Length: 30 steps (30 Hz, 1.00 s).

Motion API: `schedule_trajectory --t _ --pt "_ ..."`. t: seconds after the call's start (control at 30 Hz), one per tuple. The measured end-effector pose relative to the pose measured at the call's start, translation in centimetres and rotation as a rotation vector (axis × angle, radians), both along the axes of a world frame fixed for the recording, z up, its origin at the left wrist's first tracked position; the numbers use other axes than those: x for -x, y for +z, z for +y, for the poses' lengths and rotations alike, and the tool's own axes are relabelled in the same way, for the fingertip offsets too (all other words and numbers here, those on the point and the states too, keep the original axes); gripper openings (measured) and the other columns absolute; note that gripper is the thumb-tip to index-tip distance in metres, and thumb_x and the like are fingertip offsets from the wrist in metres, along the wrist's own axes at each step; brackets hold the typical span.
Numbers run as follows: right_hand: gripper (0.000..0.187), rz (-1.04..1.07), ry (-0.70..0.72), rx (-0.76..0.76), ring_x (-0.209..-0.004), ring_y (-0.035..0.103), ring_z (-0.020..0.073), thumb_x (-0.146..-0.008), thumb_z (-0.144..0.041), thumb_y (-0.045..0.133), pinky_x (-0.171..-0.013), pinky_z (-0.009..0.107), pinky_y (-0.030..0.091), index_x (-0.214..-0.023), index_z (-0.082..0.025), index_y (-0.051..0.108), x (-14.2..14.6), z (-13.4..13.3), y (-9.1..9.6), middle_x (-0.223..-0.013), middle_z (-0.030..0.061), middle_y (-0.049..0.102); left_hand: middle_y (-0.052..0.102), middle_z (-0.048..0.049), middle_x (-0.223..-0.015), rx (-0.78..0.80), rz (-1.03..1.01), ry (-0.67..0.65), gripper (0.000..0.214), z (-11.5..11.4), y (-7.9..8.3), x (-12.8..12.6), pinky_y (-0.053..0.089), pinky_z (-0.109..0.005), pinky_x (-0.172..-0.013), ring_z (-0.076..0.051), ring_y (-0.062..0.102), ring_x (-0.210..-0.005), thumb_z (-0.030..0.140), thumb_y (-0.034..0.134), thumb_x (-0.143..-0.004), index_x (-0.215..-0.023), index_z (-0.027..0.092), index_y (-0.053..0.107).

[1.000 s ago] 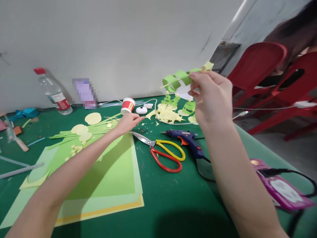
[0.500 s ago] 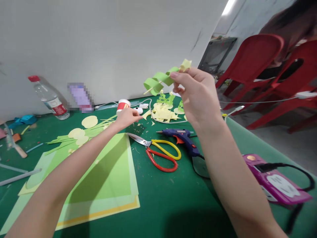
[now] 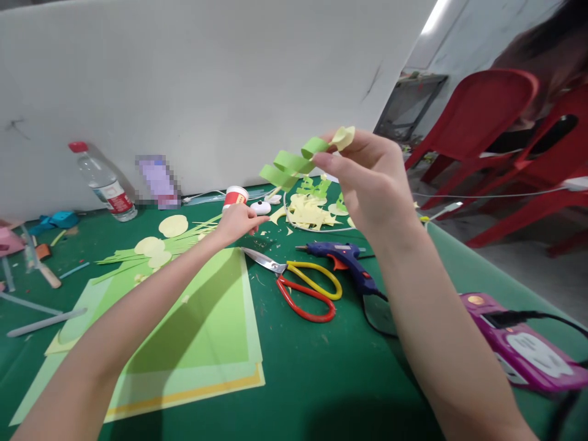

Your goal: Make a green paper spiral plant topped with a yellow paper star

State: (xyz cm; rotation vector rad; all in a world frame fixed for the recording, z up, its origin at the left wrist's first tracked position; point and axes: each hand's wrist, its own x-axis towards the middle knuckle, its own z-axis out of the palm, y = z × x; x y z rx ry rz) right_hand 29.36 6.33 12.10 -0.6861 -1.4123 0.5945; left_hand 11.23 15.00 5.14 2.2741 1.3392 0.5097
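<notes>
My right hand (image 3: 372,184) is raised above the table and pinches a green paper spiral (image 3: 294,164) on a thin stick, with a pale yellow paper piece at its top. My left hand (image 3: 239,222) reaches out low over the green table mat (image 3: 321,373), fingers pinched together by small paper scraps; what it pinches is too small to make out. Just right of that hand lie scissors (image 3: 303,285) with red and yellow handles. A blue glue gun (image 3: 344,260) lies beside them.
Green and yellow paper sheets (image 3: 193,331) lie front left, with green strips and yellow circles (image 3: 156,245) behind. A water bottle (image 3: 103,182), a red-and-white cup (image 3: 235,197) and yellow cutouts (image 3: 307,211) stand at the back. A pink power strip (image 3: 528,349) lies right. Red chairs (image 3: 478,116) and another person are beyond.
My right hand turned the green spiral, which now hangs lower and more to the left of the fingers. My left hand stayed by the scraps, fingers closing into a pinch.
</notes>
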Motion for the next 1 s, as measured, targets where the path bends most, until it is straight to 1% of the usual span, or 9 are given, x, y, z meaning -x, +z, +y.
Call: schedule_trajectory --t 0.13,0.23,0.37,0.53,0.67,0.77,0.83,0.9,1.0 --pt "0.009 -0.012 -0.004 0.028 -0.069 0.050 0.0093 -0.071 -0.023 0.064 -0.072 0.027 0.043 -0.066 -0.022 0.057 0.0 0.1 0.0 -0.068 -0.0027 0.049 0.068 -0.0070 -0.107 0.008 -0.051 -0.095 0.036 0.2 0.0 0.1 0.047 -0.027 -0.078 -0.017 0.063 -0.090 0.015 0.069 -0.063 -0.099 0.016 0.067" --pt "0.009 -0.032 -0.010 0.044 -0.069 0.050 0.0093 -0.071 -0.023 0.064 -0.070 0.027 0.043 -0.066 -0.021 0.057 0.0 0.1 -0.1 -0.068 -0.0025 0.049 0.072 -0.0057 -0.083 0.038 -0.054 -0.128 0.014 0.1 -0.2 0.1 0.048 -0.027 -0.074 -0.016 0.064 -0.078 0.021 0.063 -0.071 -0.080 0.015 0.071" --pt "0.008 -0.086 -0.024 0.044 -0.067 0.046 0.0086 -0.071 -0.023 0.064 -0.064 0.026 0.039 -0.067 -0.020 0.057 0.0 0.1 0.0 -0.068 -0.0025 0.048 0.063 -0.0050 -0.052 0.050 -0.070 -0.083 0.031 -0.1 -0.4 0.3 0.047 -0.026 -0.054 -0.012 0.055 -0.045 0.034 0.055 -0.079 -0.066 0.010 0.068" --pt "0.007 -0.139 -0.040 0.033 -0.065 0.043 0.0078 -0.071 -0.020 0.064 -0.060 0.026 0.032 -0.069 -0.019 0.057 0.1 0.0 0.0 -0.071 -0.0027 0.051 0.065 -0.0105 -0.112 0.070 -0.110 -0.129 0.048 0.2 -0.7 0.5 0.050 -0.022 -0.065 -0.013 0.065 -0.080 0.009 0.063 -0.067 -0.115 0.016 0.058" --pt "0.009 -0.159 -0.063 0.043 -0.062 0.040 0.0073 -0.070 -0.021 0.064 -0.060 0.026 0.031 -0.067 -0.019 0.055 0.2 0.1 -0.1 -0.070 -0.0029 0.050 0.071 -0.0062 -0.073 0.099 -0.059 -0.125 0.016 0.2 -0.8 0.8 0.050 -0.026 -0.062 -0.013 0.063 -0.060 0.018 0.058 -0.075 -0.082 0.011 0.070" --pt "0.007 -0.152 -0.071 0.048 -0.063 0.041 0.0070 -0.070 -0.019 0.063 -0.060 0.026 0.031 -0.068 -0.018 0.056 0.3 0.2 -0.2 -0.069 -0.0032 0.050 0.063 -0.0047 -0.050 0.068 -0.020 -0.081 0.028 0.1 -0.5 1.1 0.048 -0.029 -0.059 -0.015 0.059 -0.049 0.030 0.056 -0.077 -0.065 0.009 0.069" --pt "0.006 -0.144 -0.077 0.065 -0.063 0.042 0.0068 -0.070 -0.019 0.063 -0.060 0.026 0.032 -0.068 -0.018 0.057 0.3 0.2 -0.3 -0.066 -0.0037 0.049 0.069 -0.0060 -0.064 0.067 -0.011 -0.104 0.022 0.2 0.1 1.5 0.048 -0.028 -0.065 -0.016 0.063 -0.060 0.027 0.058 -0.076 -0.082 0.010 0.071" --pt "0.006 -0.144 -0.083 0.091 -0.062 0.044 0.0068 -0.070 -0.020 0.063 -0.060 0.026 0.032 -0.067 -0.018 0.058 0.2 0.3 -0.4 -0.064 -0.0040 0.048 0.070 -0.0061 -0.100 0.090 -0.005 -0.168 0.045 0.3 0.9 2.1 0.047 -0.026 -0.074 -0.016 0.065 -0.083 0.019 0.069 -0.064 -0.108 0.018 0.064" --pt "0.007 -0.150 -0.115 0.130 -0.062 0.045 0.0071 -0.069 -0.022 0.063 -0.060 0.026 0.033 -0.065 -0.018 0.059 0.3 0.5 -0.6 -0.063 -0.0039 0.049 0.063 -0.0064 -0.117 0.090 0.008 -0.209 0.050 0.4 1.9 3.3 0.042 -0.028 -0.086 -0.021 0.058 -0.103 0.025 0.076 -0.056 -0.105 0.019 0.066"
